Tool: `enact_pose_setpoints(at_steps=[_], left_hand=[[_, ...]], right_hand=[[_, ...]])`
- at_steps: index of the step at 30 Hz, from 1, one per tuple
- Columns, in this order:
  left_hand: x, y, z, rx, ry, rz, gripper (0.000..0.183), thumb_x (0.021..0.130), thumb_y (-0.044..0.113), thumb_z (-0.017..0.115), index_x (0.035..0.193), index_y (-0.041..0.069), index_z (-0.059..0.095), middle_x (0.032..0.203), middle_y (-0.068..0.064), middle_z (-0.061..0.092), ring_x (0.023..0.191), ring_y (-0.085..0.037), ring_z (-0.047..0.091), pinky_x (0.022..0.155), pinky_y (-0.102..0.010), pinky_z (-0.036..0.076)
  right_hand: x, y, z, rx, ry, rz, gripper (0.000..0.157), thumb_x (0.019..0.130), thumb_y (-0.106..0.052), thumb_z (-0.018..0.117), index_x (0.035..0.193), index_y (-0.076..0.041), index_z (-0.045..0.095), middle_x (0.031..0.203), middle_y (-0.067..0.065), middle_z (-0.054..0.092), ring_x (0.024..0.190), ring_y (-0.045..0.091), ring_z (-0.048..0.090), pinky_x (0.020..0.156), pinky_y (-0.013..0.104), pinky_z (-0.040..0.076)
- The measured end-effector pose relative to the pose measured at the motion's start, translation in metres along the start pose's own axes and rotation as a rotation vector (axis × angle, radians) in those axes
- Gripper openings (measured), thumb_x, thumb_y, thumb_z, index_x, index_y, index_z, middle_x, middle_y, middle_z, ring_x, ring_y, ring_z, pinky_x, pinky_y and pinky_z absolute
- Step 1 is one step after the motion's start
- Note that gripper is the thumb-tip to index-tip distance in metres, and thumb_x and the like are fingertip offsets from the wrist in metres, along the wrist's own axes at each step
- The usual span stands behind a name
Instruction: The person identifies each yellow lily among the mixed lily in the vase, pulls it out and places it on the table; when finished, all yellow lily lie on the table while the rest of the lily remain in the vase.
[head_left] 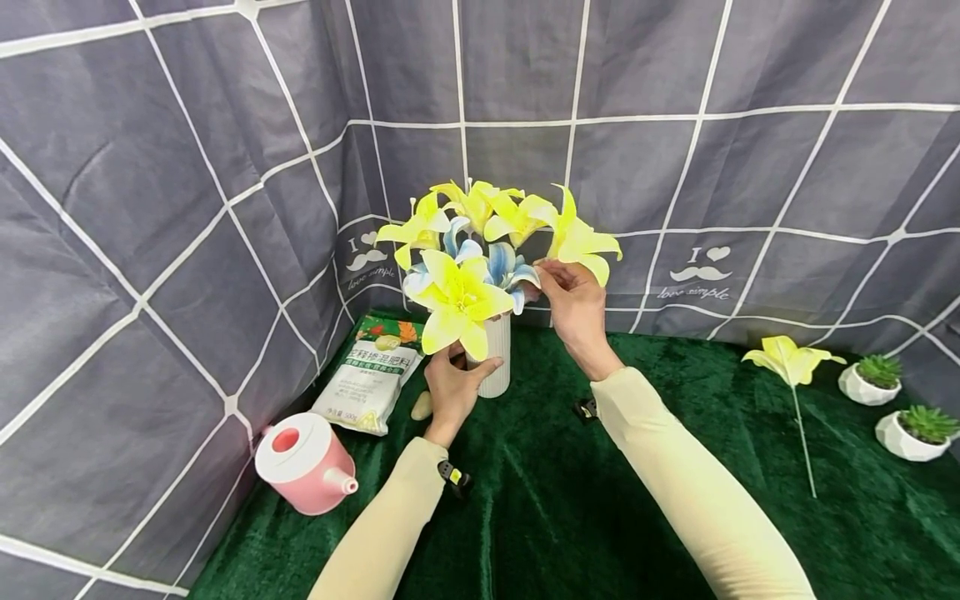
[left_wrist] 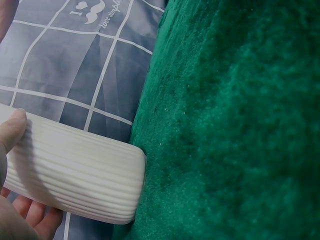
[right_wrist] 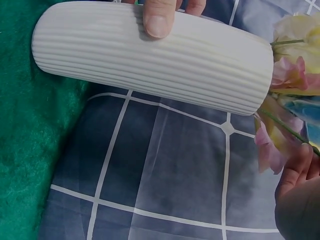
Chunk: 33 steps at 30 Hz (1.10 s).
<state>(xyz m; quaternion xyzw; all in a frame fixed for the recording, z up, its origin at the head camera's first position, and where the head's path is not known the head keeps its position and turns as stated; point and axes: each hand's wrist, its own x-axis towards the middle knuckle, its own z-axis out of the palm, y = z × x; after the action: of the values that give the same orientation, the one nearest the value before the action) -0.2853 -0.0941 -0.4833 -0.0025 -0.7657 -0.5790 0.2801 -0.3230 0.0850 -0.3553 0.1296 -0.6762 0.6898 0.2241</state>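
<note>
A white ribbed vase stands upright on the green cloth, filled with yellow lilies and blue ones. My left hand grips it around the middle, thumb on the near side; in the right wrist view that thumb presses the ribs. Up at the right of the bouquet, my right hand pinches the green stem of a yellow lily. This stem slants down to the vase mouth. Pink petals show beside it in the right wrist view.
A pink and white watering can and a fertilizer bag are on the left, with a pale stone by the bag. A single yellow lily lies at right, near two potted succulents. Grey checked curtain hangs behind.
</note>
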Motion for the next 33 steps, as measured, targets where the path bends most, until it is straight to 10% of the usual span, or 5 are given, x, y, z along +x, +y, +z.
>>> enact_pose_setpoints(at_steps=[11,33], left_hand=[[-0.001,0.000,0.000,-0.009,-0.001,0.010,0.066,0.069,0.028,0.094,0.126,0.017,0.064,0.110,-0.008,0.073,0.102,-0.028,0.070,0.087,-0.051,0.061],[0.000,-0.001,-0.001,-0.002,-0.002,0.011,0.064,0.070,0.033,0.094,0.125,0.021,0.064,0.108,-0.005,0.074,0.098,-0.021,0.070,0.086,-0.047,0.062]], right_hand=[[-0.004,-0.022,-0.004,0.100,0.013,0.020,0.014,0.091,-0.010,0.075,0.099,0.002,0.074,0.087,-0.011,0.074,0.078,0.006,0.066,0.074,0.019,0.055],[-0.002,-0.020,-0.016,0.299,0.100,-0.201,0.017,0.093,-0.005,0.071,0.100,0.011,0.068,0.092,-0.002,0.077,0.081,0.012,0.073,0.079,0.027,0.062]])
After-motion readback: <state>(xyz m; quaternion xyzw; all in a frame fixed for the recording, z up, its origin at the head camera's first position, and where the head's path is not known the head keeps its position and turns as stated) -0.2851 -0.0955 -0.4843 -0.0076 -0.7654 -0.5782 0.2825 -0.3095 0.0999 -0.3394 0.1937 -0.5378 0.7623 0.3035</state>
